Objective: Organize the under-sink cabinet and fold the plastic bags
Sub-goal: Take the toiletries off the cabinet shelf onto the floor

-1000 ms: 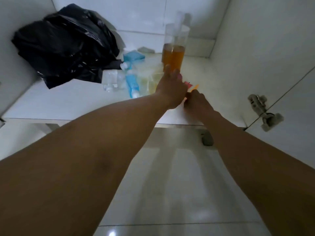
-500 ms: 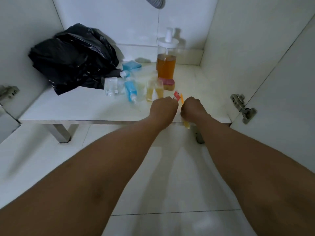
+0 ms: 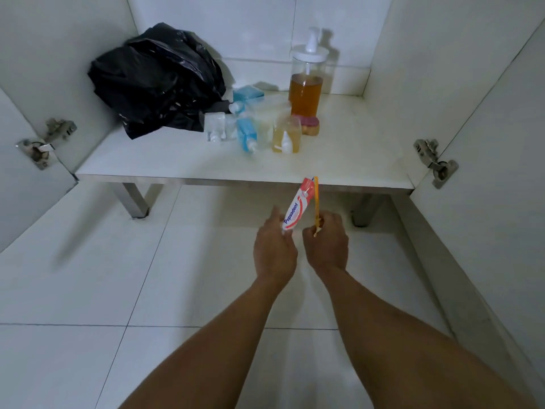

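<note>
My left hand [image 3: 274, 250] grips the bottom of a red and white toothpaste tube [image 3: 296, 206], which points up toward the shelf edge. My right hand [image 3: 326, 246] pinches the lower end of an orange toothbrush [image 3: 316, 202], held upright beside the tube. Both hands hover over the floor tiles in front of the open cabinet. On the white cabinet shelf [image 3: 177, 163] lies a crumpled heap of black plastic bags [image 3: 156, 78] at the back left. Small blue, clear and yellow bottles [image 3: 256, 128] lie clustered in the middle.
A tall pump dispenser [image 3: 306, 75] with amber liquid stands at the back, a pink and yellow sponge [image 3: 309, 125] in front of it. Cabinet doors stand open with hinges at the left [image 3: 44, 141] and right [image 3: 433, 160]. Metal legs [image 3: 132, 199] hold the shelf above the tiled floor.
Both hands have drawn back from the shelf to over the floor, bringing the toothpaste tube and toothbrush out with them. The camera has pulled back too.
</note>
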`<state>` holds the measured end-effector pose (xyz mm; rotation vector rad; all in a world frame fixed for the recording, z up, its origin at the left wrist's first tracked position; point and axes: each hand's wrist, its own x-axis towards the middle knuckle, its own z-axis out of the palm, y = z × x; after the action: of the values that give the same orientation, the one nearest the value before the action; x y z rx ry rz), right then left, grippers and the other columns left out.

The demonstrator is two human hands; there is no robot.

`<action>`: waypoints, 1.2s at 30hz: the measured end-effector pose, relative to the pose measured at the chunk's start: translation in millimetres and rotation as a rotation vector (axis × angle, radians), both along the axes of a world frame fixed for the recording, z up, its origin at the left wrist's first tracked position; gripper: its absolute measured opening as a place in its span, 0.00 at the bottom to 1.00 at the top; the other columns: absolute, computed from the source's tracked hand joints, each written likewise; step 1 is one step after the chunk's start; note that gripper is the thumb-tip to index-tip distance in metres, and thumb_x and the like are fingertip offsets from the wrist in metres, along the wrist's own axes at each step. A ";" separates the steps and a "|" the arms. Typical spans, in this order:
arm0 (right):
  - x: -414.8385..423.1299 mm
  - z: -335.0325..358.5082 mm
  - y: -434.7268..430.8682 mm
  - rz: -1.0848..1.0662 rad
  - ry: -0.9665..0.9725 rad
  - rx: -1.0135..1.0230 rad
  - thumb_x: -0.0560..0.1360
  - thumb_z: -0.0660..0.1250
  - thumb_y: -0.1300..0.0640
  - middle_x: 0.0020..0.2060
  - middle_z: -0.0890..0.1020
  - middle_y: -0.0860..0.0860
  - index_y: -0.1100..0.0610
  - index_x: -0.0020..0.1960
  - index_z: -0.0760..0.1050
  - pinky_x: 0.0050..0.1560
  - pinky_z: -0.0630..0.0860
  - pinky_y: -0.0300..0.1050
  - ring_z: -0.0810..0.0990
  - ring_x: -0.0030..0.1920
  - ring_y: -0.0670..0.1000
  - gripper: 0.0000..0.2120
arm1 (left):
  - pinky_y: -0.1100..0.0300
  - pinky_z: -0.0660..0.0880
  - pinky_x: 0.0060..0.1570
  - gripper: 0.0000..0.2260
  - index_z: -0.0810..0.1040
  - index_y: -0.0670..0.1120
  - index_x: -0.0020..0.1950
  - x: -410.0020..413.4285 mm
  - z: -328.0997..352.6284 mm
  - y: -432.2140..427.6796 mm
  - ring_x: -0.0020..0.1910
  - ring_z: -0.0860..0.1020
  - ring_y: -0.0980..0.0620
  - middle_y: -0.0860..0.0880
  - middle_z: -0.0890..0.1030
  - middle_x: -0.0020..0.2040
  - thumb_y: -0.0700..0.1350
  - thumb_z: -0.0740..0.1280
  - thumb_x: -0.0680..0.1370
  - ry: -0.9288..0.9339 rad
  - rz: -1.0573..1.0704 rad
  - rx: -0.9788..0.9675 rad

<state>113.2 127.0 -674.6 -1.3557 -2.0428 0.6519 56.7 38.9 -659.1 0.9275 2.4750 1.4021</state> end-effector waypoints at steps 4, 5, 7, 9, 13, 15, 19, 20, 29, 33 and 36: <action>2.4 -35.9 -28.7 0.127 -0.101 -0.202 0.77 0.67 0.57 0.50 0.79 0.52 0.56 0.56 0.76 0.46 0.79 0.45 0.80 0.45 0.52 0.08 | 0.57 0.74 0.60 0.19 0.73 0.42 0.73 16.0 -61.0 -47.7 0.62 0.79 0.46 0.45 0.80 0.66 0.40 0.65 0.82 -0.209 0.131 -0.066; 1.0 -41.3 -32.9 0.151 -0.140 -0.258 0.76 0.67 0.57 0.50 0.81 0.54 0.57 0.54 0.77 0.46 0.79 0.46 0.81 0.46 0.55 0.08 | 0.60 0.73 0.59 0.16 0.77 0.41 0.69 15.7 -74.6 -57.2 0.60 0.80 0.45 0.44 0.81 0.63 0.38 0.65 0.81 -0.231 0.161 -0.076; -2.5 -49.1 -39.2 0.180 -0.202 -0.372 0.76 0.67 0.57 0.51 0.82 0.57 0.58 0.54 0.78 0.48 0.77 0.46 0.81 0.51 0.60 0.09 | 0.66 0.70 0.54 0.12 0.83 0.41 0.62 12.5 -90.4 -72.8 0.56 0.82 0.45 0.43 0.84 0.59 0.36 0.66 0.80 -0.257 0.209 -0.119; -6.4 -57.3 -45.3 0.207 -0.265 -0.459 0.75 0.68 0.59 0.56 0.80 0.58 0.59 0.59 0.77 0.53 0.76 0.48 0.80 0.56 0.61 0.13 | 0.71 0.67 0.50 0.10 0.85 0.41 0.57 7.9 -98.0 -84.0 0.53 0.82 0.46 0.43 0.85 0.57 0.35 0.67 0.78 -0.269 0.235 -0.165; -10.7 -74.3 -48.9 0.219 -0.339 -0.528 0.73 0.70 0.60 0.58 0.78 0.58 0.60 0.62 0.72 0.54 0.75 0.46 0.78 0.58 0.59 0.18 | 0.65 0.72 0.51 0.10 0.84 0.41 0.57 2.8 -107.8 -94.5 0.52 0.82 0.46 0.43 0.83 0.57 0.42 0.73 0.77 -0.269 0.205 -0.263; -13.2 -80.9 -47.7 0.228 -0.352 -0.520 0.73 0.71 0.59 0.57 0.79 0.58 0.61 0.59 0.75 0.54 0.75 0.45 0.79 0.57 0.59 0.16 | 0.60 0.75 0.53 0.12 0.84 0.42 0.58 0.2 -109.3 -92.8 0.53 0.81 0.46 0.43 0.83 0.57 0.45 0.74 0.76 -0.278 0.195 -0.300; -15.6 -84.5 -45.3 0.251 -0.334 -0.492 0.74 0.73 0.57 0.52 0.81 0.56 0.62 0.55 0.78 0.48 0.73 0.40 0.80 0.54 0.57 0.13 | 0.58 0.75 0.51 0.13 0.83 0.45 0.59 -3.8 -107.5 -87.5 0.55 0.81 0.47 0.47 0.82 0.60 0.49 0.73 0.77 -0.248 0.181 -0.373; -14.7 -85.5 -43.5 0.244 -0.316 -0.483 0.74 0.72 0.57 0.52 0.81 0.56 0.62 0.55 0.78 0.49 0.74 0.41 0.80 0.54 0.57 0.12 | 0.57 0.77 0.52 0.13 0.83 0.47 0.59 -4.4 -106.6 -87.5 0.54 0.81 0.48 0.48 0.82 0.60 0.50 0.72 0.77 -0.219 0.182 -0.387; -1.2 26.3 40.0 0.136 -0.048 -0.060 0.78 0.65 0.56 0.41 0.82 0.53 0.56 0.47 0.78 0.42 0.79 0.46 0.81 0.42 0.53 0.05 | 0.57 0.76 0.48 0.09 0.83 0.49 0.56 -19.5 -15.4 8.5 0.46 0.80 0.53 0.53 0.83 0.52 0.49 0.69 0.78 0.101 -0.035 -0.040; 0.3 125.8 107.6 0.175 0.007 0.183 0.76 0.66 0.55 0.37 0.79 0.47 0.52 0.46 0.76 0.43 0.77 0.45 0.80 0.41 0.51 0.02 | 0.64 0.67 0.46 0.10 0.81 0.49 0.58 -24.1 78.7 80.0 0.48 0.78 0.55 0.53 0.83 0.51 0.47 0.66 0.79 0.141 -0.078 0.120; 11.1 170.2 156.8 0.134 -0.090 0.254 0.76 0.66 0.55 0.45 0.82 0.50 0.52 0.49 0.78 0.52 0.80 0.50 0.82 0.47 0.53 0.04 | 0.62 0.70 0.50 0.12 0.79 0.49 0.62 -27.6 126.2 124.3 0.54 0.78 0.54 0.52 0.83 0.56 0.48 0.65 0.80 0.099 -0.120 0.075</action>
<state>124.3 283.8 -504.4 -1.1271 -2.2164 0.3762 29.1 163.2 -532.8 1.1672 2.4038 1.4513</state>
